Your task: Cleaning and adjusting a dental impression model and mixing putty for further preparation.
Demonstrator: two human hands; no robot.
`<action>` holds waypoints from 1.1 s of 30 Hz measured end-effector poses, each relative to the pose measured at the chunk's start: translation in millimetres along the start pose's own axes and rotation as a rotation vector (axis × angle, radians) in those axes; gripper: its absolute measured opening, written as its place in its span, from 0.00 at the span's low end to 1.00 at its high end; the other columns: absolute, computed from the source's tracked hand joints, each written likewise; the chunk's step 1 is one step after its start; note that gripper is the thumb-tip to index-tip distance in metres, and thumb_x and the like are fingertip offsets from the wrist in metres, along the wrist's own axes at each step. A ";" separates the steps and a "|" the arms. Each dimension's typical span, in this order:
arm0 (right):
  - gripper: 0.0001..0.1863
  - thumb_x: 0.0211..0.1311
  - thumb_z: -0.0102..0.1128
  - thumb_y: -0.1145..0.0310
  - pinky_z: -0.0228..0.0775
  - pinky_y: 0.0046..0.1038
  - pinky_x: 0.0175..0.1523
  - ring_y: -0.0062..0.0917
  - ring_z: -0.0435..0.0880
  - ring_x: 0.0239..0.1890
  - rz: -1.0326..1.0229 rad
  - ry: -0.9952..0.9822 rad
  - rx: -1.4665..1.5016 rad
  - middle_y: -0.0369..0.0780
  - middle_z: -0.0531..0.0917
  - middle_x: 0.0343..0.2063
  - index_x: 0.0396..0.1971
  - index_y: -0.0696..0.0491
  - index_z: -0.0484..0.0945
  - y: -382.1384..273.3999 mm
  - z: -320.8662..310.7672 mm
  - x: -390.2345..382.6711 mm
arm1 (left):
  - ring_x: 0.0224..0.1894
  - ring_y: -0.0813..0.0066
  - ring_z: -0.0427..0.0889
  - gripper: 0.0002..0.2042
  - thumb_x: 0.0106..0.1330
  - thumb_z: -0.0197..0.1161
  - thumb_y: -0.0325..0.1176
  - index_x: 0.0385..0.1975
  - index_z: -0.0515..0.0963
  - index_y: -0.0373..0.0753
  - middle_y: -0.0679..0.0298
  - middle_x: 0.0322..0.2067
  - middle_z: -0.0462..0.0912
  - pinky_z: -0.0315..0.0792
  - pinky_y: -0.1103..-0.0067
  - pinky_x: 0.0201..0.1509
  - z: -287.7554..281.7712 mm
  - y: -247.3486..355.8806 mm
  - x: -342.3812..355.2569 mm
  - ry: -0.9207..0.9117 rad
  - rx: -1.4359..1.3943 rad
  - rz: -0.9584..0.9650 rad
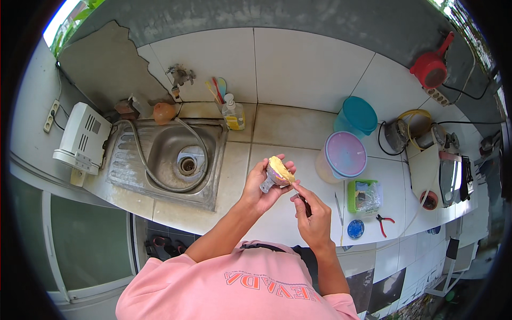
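As left hand (257, 193) cradles yellowish object (279, 172), right hand (314, 217) grips, apparently, dark tool (305, 205).

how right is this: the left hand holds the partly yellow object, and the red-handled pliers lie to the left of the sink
The pliers' side is wrong: the head view shows the red-handled pliers to the right of the sink, near the round blue lid. The left hand does hold the partly yellow object.

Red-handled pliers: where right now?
Head view, right side: the pliers lie on the white tiled counter, just right of the round blue disc, below the green plastic container.
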State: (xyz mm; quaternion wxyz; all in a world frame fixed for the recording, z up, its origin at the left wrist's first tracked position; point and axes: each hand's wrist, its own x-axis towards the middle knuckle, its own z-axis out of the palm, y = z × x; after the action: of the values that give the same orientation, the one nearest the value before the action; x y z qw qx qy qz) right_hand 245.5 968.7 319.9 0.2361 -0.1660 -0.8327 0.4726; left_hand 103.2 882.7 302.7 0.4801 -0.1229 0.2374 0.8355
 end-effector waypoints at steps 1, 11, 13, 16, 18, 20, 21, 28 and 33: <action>0.18 0.64 0.57 0.76 0.72 0.27 0.31 0.27 0.80 0.23 0.001 0.002 0.001 0.43 0.82 0.29 0.53 0.53 0.78 -1.0 -1.4 -0.2 | 0.54 0.55 0.74 0.20 0.77 0.34 0.42 0.59 0.64 0.37 0.51 0.50 0.75 0.67 0.50 0.62 -1.9 -0.3 0.2 0.000 0.001 -0.001; 0.16 0.66 0.56 0.76 0.69 0.24 0.25 0.19 0.77 0.19 -0.118 -0.071 -0.112 0.39 0.83 0.27 0.53 0.53 0.79 -1.4 -16.3 4.3 | 0.57 0.53 0.72 0.24 0.74 0.39 0.52 0.65 0.60 0.46 0.47 0.55 0.73 0.66 0.55 0.63 13.3 5.7 -19.2 -0.070 0.154 0.001; 0.16 0.66 0.56 0.76 0.69 0.24 0.25 0.19 0.77 0.19 -0.108 -0.083 -0.121 0.40 0.83 0.28 0.53 0.53 0.79 -2.2 -16.5 3.9 | 0.58 0.52 0.72 0.27 0.73 0.39 0.57 0.66 0.58 0.49 0.47 0.56 0.72 0.66 0.56 0.63 10.4 8.0 -20.5 -0.106 0.174 -0.006; 0.16 0.64 0.58 0.75 0.70 0.28 0.27 0.28 0.78 0.21 -0.088 -0.059 -0.055 0.42 0.81 0.26 0.52 0.52 0.79 -3.8 -11.2 5.0 | 0.59 0.52 0.71 0.36 0.67 0.40 0.68 0.68 0.54 0.51 0.47 0.57 0.71 0.66 0.57 0.63 7.4 7.6 -21.9 -0.287 0.131 0.054; 0.16 0.65 0.58 0.75 0.70 0.26 0.27 0.26 0.78 0.21 -0.046 -0.030 0.045 0.41 0.82 0.27 0.52 0.52 0.79 -7.7 -8.8 5.5 | 0.60 0.52 0.71 0.43 0.60 0.45 0.73 0.69 0.50 0.52 0.47 0.58 0.70 0.66 0.58 0.63 0.3 5.7 -20.5 -0.470 0.106 0.072; 0.16 0.65 0.58 0.75 0.71 0.25 0.27 0.24 0.78 0.21 0.003 -0.031 0.040 0.41 0.82 0.28 0.53 0.53 0.78 -9.4 -9.9 6.8 | 0.61 0.52 0.71 0.40 0.63 0.49 0.68 0.69 0.49 0.51 0.47 0.59 0.70 0.66 0.58 0.64 -3.2 1.4 -20.2 -0.498 0.156 0.119; 0.16 0.65 0.58 0.74 0.72 0.24 0.28 0.22 0.78 0.21 0.053 -0.032 0.034 0.40 0.82 0.28 0.53 0.53 0.78 -9.8 -10.0 7.3 | 0.61 0.53 0.70 0.38 0.65 0.53 0.63 0.69 0.49 0.51 0.47 0.59 0.70 0.66 0.59 0.64 -2.1 -0.2 -20.2 -0.526 0.206 0.165; 0.19 0.66 0.54 0.76 0.73 0.22 0.29 0.17 0.77 0.22 0.098 0.093 0.202 0.40 0.83 0.32 0.56 0.54 0.76 -2.3 -4.0 -6.3 | 0.63 0.54 0.69 0.25 0.71 0.57 0.39 0.63 0.55 0.48 0.48 0.60 0.69 0.67 0.62 0.65 11.9 -10.3 -23.4 -0.179 0.253 0.125; 0.20 0.66 0.52 0.76 0.73 0.21 0.30 0.16 0.77 0.22 0.172 0.043 0.261 0.40 0.83 0.33 0.58 0.54 0.75 -2.3 4.4 -15.7 | 0.64 0.51 0.68 0.19 0.73 0.54 0.38 0.58 0.57 0.43 0.42 0.60 0.67 0.67 0.63 0.67 6.8 -14.0 -18.6 -0.072 0.192 0.186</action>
State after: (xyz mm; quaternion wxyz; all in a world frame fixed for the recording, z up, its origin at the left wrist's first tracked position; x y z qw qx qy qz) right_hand 256.1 956.6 316.2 0.2322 -0.2148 -0.7416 0.5916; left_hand 124.9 878.3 312.6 0.4181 -0.0239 0.3093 0.8538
